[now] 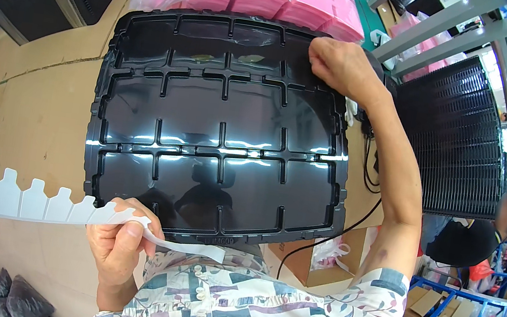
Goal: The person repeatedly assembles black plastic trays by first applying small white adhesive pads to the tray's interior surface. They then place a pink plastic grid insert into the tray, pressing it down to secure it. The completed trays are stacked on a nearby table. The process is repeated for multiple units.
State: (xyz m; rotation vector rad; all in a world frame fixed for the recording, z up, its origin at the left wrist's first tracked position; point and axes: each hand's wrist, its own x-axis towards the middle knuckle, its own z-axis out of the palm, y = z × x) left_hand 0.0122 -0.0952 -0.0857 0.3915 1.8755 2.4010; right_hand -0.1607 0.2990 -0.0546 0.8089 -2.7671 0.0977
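One tray (253, 116) out, strip (8, 197) seemingly unplaced, pinched in left hand (120, 240); right hand (344, 67) curled at tray's edge, grip unclear.

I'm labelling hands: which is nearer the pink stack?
Right. The right hand is at the far right corner of the black tray, close to the pink stack; the left hand pinches a white strip by the near edge.
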